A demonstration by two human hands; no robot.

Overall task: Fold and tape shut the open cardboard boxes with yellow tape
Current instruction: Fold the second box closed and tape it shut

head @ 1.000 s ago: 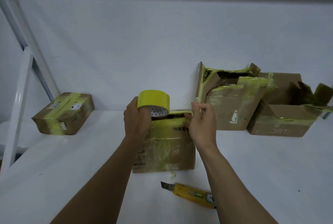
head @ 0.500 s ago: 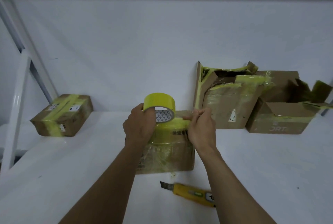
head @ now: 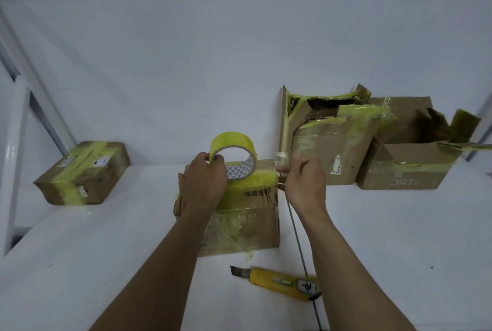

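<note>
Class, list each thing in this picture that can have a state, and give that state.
Tape roll, upright on the middle box, gripped by the left hand.
Tape end, pinched by the right hand.
Middle box, flaps shut, partly taped.
Left box, taped shut.
Back-right box, flaps open.
Far-right box, flaps open.
Utility knife, blade out, lying untouched.

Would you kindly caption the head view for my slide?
Left hand holds yellow tape roll on brown cardboard box; right hand pinches its free end.
</note>
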